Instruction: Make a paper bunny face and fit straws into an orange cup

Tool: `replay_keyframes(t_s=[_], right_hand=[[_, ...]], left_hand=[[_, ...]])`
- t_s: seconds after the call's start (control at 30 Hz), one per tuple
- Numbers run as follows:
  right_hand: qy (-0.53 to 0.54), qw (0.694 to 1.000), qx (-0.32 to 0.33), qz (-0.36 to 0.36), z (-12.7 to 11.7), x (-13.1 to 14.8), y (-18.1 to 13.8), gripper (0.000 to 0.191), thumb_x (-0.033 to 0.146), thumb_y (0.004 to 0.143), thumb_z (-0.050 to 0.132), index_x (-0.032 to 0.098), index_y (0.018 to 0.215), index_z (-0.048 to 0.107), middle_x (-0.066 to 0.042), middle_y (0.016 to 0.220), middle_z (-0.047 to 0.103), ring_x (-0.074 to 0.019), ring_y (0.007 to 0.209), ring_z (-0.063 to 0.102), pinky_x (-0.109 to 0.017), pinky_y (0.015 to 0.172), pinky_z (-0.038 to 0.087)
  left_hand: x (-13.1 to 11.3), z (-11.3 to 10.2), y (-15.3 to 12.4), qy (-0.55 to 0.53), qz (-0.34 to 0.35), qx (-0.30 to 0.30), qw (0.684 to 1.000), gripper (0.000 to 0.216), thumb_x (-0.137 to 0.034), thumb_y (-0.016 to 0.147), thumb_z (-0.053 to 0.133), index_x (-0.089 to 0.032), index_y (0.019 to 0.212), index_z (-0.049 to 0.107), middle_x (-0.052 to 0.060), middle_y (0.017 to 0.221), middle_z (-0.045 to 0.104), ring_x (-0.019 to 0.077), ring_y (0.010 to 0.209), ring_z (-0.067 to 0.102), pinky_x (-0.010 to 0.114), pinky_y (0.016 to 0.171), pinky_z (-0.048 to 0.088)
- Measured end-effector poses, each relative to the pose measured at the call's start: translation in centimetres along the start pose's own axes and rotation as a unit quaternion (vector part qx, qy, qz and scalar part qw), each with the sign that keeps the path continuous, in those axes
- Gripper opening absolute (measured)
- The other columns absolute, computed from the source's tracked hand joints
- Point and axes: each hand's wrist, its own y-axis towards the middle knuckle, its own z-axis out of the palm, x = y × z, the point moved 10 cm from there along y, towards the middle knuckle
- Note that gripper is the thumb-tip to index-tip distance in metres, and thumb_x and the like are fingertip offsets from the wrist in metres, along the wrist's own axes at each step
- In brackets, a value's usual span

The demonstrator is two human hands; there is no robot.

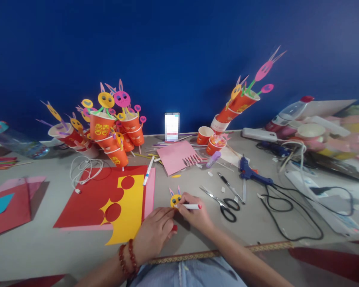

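Observation:
A small yellow paper bunny face (175, 198) with pink and purple ears lies on the grey table (257, 223) near the front edge. My right hand (194, 213) is closed round a white pen with a red end (189, 206), its tip at the bunny face. My left hand (156, 233), with a red bead bracelet on the wrist, rests just left of it, fingers curled and pressing down by the paper's edge. What the left fingers hold, if anything, is hidden.
Red, yellow and pink paper sheets (107, 197) lie left. Black scissors (224, 205), small scissors (230, 187), a blue glue gun (249, 173) with black cable and a white marker (148, 171) lie nearby. Orange cups with paper bunnies (107, 127) stand at the back; a phone (171, 126) leans on the blue wall.

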Motion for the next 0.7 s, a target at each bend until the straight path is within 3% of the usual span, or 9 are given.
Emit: replay_keyframes(t_s=[0.7], right_hand=[[0.028,0.999,-0.018,0.006,-0.24,-0.52,-0.21,0.017,0.016,0.078,0.053,0.022,0.063,0.051,0.005,0.056,0.052,-0.0125,0.052,0.047,-0.022,0.053,0.034]], left_hand=[[-0.05,0.06,-0.05,-0.001,0.001,0.001,1.0,0.012,-0.016,0.092,0.057,-0.011,0.101,0.062,0.015,0.125,0.067,0.0278,0.116,0.061,0.045,0.098,0.053]])
